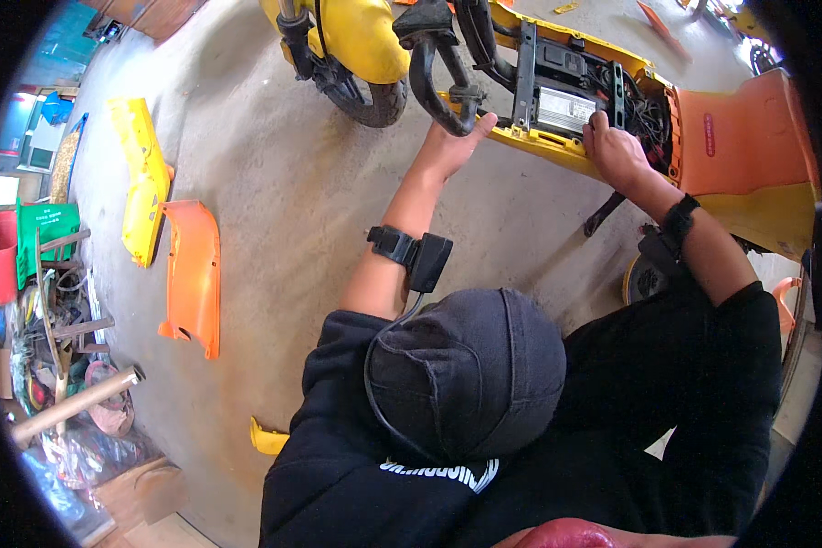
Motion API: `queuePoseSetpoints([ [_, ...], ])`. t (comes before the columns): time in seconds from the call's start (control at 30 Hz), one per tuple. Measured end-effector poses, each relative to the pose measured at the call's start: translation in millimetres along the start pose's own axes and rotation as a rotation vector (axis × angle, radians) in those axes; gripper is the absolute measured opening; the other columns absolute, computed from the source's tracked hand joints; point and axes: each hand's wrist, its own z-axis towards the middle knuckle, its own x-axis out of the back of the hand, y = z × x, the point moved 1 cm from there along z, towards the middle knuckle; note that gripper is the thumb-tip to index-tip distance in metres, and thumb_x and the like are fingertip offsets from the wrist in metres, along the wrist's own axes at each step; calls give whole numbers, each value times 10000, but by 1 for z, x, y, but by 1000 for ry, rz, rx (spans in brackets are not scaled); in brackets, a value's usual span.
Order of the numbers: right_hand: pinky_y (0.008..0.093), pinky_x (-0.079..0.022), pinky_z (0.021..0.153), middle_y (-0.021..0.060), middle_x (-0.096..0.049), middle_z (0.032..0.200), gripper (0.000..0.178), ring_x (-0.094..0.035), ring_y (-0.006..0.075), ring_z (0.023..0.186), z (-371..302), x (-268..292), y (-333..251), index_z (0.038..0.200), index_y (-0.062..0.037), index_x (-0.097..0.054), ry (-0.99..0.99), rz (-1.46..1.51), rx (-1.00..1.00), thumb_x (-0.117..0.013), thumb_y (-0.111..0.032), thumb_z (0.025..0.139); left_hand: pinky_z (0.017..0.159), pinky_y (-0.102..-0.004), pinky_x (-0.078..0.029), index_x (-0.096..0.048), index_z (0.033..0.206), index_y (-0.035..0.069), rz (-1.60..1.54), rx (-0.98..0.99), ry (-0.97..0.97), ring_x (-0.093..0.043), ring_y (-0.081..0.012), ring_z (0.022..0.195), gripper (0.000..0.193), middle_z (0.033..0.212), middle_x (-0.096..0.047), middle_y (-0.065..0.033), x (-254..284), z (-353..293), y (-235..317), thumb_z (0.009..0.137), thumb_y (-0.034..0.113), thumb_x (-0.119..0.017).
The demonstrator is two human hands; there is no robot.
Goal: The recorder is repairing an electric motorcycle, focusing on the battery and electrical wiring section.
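The opened yellow scooter body [530, 139] lies across the upper right. Inside sit a silver finned box [565, 110], a black box [559, 60] and a bundle of dark wires [647, 123]. My left hand [457, 149] is at the near left end of the body, below a bent black tube [422, 87]. Its thumb sticks up, while the other fingers are mostly hidden. At the near right corner of the silver box, my right hand [616, 151] has its fingers curled together. What they pinch is too small to make out.
A yellow front mudguard [370, 50] above a black tyre [370, 105] stands beyond my left hand. Orange [194, 274] and yellow panels [144, 187] lie on the floor at left. Clutter with a green container [50, 228] fills the left edge. A dark cap [470, 374] shows between my arms.
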Motion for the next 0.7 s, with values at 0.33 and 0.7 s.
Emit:
queuePoseSetpoints([
  [0.33, 555, -497, 610, 228, -641, 698, 297, -651, 432, 688, 1, 10, 1, 1027, -19, -401, 32, 20, 46, -423, -314, 1002, 918, -355, -446, -246, 1383, -75, 16, -394, 354, -535, -206, 1020, 932, 1129, -540, -127, -14, 3, 2, 768, 293, -841],
  [0.7, 523, -462, 439, 202, -609, 590, 299, -614, 403, 516, -1, 1, 17, 983, 14, -412, 104, 18, 119, -442, -284, 988, 1063, -362, -336, -219, 1412, -62, -356, -285, 517, -410, -214, 1189, 822, 1301, -383, -145, -41, -6, 14, 860, 250, -742],
])
